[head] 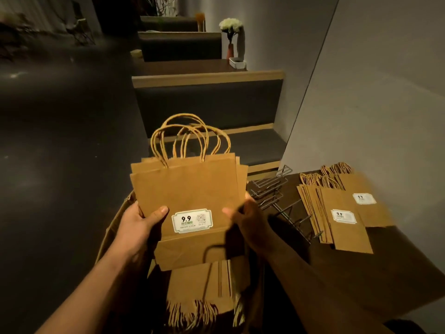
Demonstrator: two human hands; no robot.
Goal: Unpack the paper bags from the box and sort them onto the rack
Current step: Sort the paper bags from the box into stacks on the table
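- Dim booth seating (207,104) and a grey wall are seen behind a dark table (385,266).
- Both forearms are extended forward; a stack of paper bags (190,189) is gripped by the left hand (138,224) and the right hand (248,222), thumbs curled over the front face.
- More flat bags (204,280) are held in the open box (115,227), below the fingers.
- The gripped stack is held upright, handles upward, long axis vertical.
- A wire rack (277,194) lies just right of the right fingers; sorted bags (342,213) lie beyond it.
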